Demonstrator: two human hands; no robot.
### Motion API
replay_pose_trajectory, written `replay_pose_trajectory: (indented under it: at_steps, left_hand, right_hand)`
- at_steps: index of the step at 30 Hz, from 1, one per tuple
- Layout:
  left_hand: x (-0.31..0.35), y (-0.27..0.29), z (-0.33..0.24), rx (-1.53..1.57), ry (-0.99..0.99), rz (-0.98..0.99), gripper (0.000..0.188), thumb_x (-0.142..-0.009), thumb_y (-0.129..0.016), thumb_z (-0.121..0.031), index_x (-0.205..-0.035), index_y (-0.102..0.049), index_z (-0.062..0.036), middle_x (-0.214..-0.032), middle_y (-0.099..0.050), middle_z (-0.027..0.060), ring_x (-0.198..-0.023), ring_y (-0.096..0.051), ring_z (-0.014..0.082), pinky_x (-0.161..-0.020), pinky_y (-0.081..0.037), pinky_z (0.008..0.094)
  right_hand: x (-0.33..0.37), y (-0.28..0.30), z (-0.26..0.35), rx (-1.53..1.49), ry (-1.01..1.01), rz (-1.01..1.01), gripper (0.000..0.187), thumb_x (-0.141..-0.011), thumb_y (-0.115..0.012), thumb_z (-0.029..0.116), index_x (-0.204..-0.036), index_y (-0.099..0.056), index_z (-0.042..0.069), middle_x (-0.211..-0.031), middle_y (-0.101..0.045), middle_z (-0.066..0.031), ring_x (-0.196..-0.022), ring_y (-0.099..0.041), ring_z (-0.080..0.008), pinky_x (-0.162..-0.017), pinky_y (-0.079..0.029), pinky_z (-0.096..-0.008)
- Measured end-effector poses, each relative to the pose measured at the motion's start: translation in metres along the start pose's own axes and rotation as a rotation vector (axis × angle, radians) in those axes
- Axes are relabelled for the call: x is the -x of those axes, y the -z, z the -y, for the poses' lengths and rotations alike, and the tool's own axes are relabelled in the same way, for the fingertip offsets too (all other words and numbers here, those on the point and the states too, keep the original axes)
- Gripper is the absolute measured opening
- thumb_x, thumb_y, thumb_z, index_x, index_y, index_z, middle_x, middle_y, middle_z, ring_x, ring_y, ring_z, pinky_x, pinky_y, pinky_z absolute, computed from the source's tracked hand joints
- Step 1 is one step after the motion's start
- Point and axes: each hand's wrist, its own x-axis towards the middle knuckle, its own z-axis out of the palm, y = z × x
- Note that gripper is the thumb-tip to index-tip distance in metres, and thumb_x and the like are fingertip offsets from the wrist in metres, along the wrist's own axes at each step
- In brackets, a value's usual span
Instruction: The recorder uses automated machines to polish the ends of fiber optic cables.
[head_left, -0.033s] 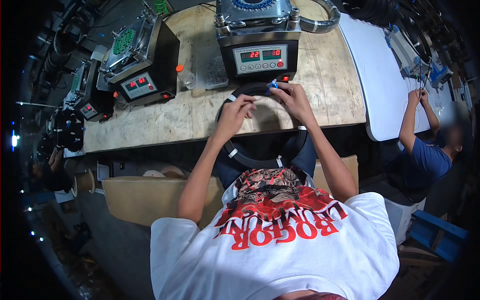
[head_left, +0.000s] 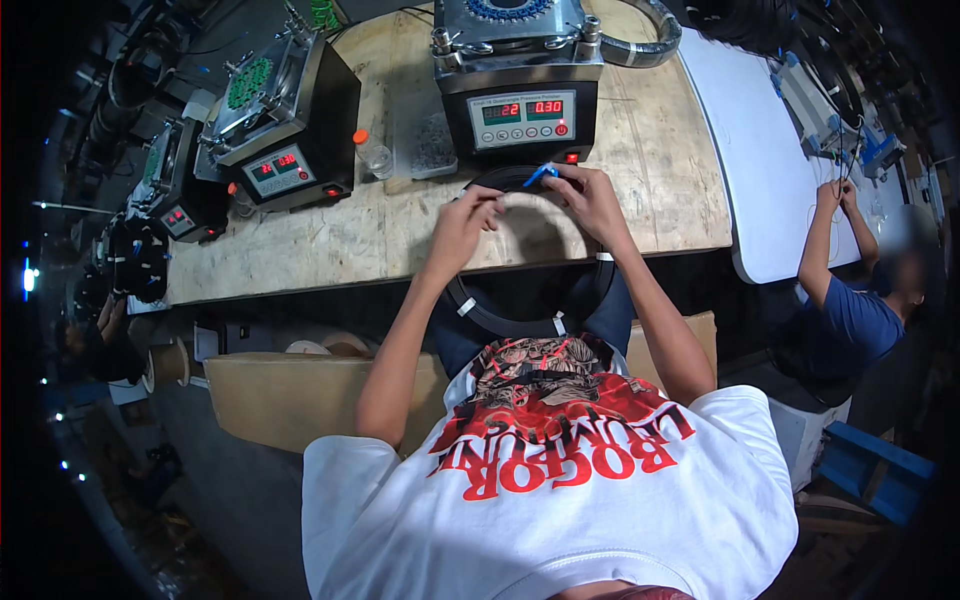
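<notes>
Between my right hand's (head_left: 588, 200) thumb and fingers is a small blue connector (head_left: 541, 176), its blue body slanting down to the left. My left hand (head_left: 467, 225) is closed a short way to the left, fingertips curled together; what they hold, if anything, is too small to make out. Below both hands a coil of black cable (head_left: 510, 322), bound with white tape bands, rests partly on the table and partly over my lap. The coil's far side passes behind my fingers.
A polishing machine (head_left: 520, 112) with a red-lit display stands just beyond my hands on the wooden table (head_left: 660, 190). Left of it are a clear tray (head_left: 428, 150), an orange-capped bottle (head_left: 374, 158) and another machine (head_left: 285, 140). A co-worker (head_left: 860, 300) works at the white table (head_left: 745, 190).
The blue connector has turned in my right hand, so more of its blue length shows toward the left. My left hand has shifted slightly left.
</notes>
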Motion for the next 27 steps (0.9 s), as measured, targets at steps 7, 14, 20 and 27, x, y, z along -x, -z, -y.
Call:
replay_pose_trajectory:
  at_steps: [7,14,20,27]
  left_hand:
    - [0.007,0.033,0.015,-0.598,-0.267,-0.141,0.027,-0.088,-0.063,-0.001,-0.112,-0.072,-0.0007,-0.103,-0.063,0.0144,-0.103,-0.056,0.0334,-0.092,-0.046,0.0367]
    - [0.002,0.010,0.010,-0.500,-0.266,-0.058,0.034,-0.082,-0.063,0.007,-0.115,-0.070,0.0002,-0.101,-0.061,0.0140,-0.100,-0.058,0.0310,-0.091,-0.047,0.0399]
    - [-0.007,0.011,0.030,-0.932,-0.545,-0.158,0.025,-0.079,-0.069,-0.001,-0.104,-0.073,-0.0056,-0.097,-0.067,0.0058,-0.100,-0.058,0.0249,-0.093,-0.043,0.0397]
    - [0.001,0.016,0.036,-1.033,-0.544,-0.154,0.025,-0.080,-0.066,-0.006,-0.104,-0.074,-0.0060,-0.105,-0.063,0.0047,-0.105,-0.055,0.0238,-0.090,-0.040,0.0400]
  right_hand:
    - [-0.004,0.032,-0.024,0.488,0.199,0.065,0.020,-0.089,-0.065,-0.002,-0.108,-0.071,0.001,-0.109,-0.069,-0.0164,-0.090,-0.065,-0.0321,-0.083,-0.051,-0.0389]
    - [-0.005,0.028,-0.023,0.879,0.418,0.238,0.028,-0.082,-0.068,0.004,-0.109,-0.075,0.011,-0.101,-0.059,-0.0069,-0.106,-0.055,-0.0298,-0.094,-0.045,-0.0405]
    - [-0.017,0.039,-0.054,0.812,0.566,0.272,0.027,-0.080,-0.068,0.009,-0.105,-0.077,0.013,-0.099,-0.058,-0.0051,-0.105,-0.051,-0.0264,-0.095,-0.043,-0.0395]
    - [0.000,0.022,-0.045,1.122,0.547,0.154,0.029,-0.083,-0.064,0.011,-0.109,-0.076,0.012,-0.101,-0.049,-0.0079,-0.104,-0.049,-0.0264,-0.089,-0.044,-0.0373]
